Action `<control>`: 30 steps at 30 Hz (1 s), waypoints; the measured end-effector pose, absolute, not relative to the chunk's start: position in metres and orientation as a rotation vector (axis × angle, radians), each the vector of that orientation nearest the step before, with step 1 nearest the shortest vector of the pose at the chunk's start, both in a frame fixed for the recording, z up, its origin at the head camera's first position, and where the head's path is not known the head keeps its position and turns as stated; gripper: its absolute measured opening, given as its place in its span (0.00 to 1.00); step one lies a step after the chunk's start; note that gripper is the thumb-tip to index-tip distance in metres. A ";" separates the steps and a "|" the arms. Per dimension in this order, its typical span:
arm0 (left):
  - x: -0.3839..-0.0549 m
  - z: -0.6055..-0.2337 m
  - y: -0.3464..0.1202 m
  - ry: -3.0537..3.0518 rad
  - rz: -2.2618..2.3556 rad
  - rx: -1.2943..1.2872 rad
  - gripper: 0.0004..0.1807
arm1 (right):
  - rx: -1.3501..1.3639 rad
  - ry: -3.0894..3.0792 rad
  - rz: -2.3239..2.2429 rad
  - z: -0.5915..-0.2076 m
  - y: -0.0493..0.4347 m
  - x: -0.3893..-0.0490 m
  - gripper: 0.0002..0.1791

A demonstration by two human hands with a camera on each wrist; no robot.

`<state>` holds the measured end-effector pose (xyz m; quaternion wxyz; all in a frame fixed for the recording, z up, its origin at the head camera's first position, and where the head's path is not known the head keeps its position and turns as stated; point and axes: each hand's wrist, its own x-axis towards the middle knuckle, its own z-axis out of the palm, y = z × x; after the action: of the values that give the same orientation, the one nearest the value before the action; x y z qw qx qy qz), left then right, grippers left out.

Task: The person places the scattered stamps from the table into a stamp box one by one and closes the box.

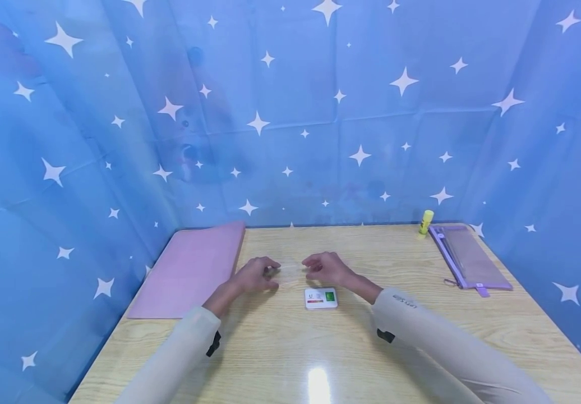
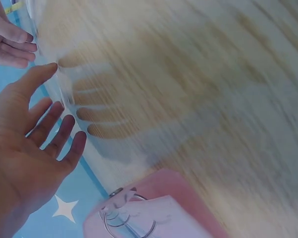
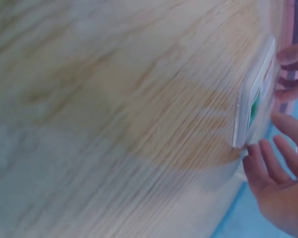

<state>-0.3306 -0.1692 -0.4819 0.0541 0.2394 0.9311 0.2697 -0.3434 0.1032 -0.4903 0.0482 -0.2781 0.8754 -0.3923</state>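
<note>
Over the middle of the table, my left hand [image 1: 257,275] and right hand [image 1: 328,268] face each other at either end of a faint, see-through piece [image 1: 290,272]. Its outline is hard to make out. Spread, relaxed fingers show on the left hand [image 2: 30,134] in the left wrist view, tips close to the tabletop. My right hand [image 3: 282,183] likewise has loose, parted fingers, near a flat white case [image 3: 255,94]. That small case [image 1: 321,298] lies just in front of the right hand, with printed text, a green square and a coloured strip.
A pink ring binder [image 1: 184,272] lies at the left; its metal rings [image 2: 129,220] show in the left wrist view. At the back right stands a yellow tube [image 1: 425,222], beside a purple zip pouch [image 1: 472,258]. A blue star-patterned curtain [image 1: 290,112] surrounds the wooden table [image 1: 270,353].
</note>
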 end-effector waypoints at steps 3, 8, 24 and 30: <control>-0.330 -0.482 -0.171 2.809 0.842 0.762 0.31 | -0.829 2.680 -1.172 -0.491 0.100 -0.343 0.22; -0.330 -0.485 -0.174 2.834 0.796 0.794 0.32 | -0.845 2.684 -1.122 -0.488 0.093 -0.339 0.25; -0.328 -0.485 -0.174 2.840 0.767 0.905 0.22 | -1.156 2.675 -0.877 -0.492 0.085 -0.342 0.27; -0.328 -0.486 -0.175 2.836 0.784 0.907 0.21 | -1.229 2.687 -0.796 -0.491 0.086 -0.343 0.24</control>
<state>-0.3283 -0.1748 -0.4858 0.0313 0.2945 0.9206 0.2546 -0.3432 0.0863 -0.4905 0.0405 -0.4013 0.8774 -0.2598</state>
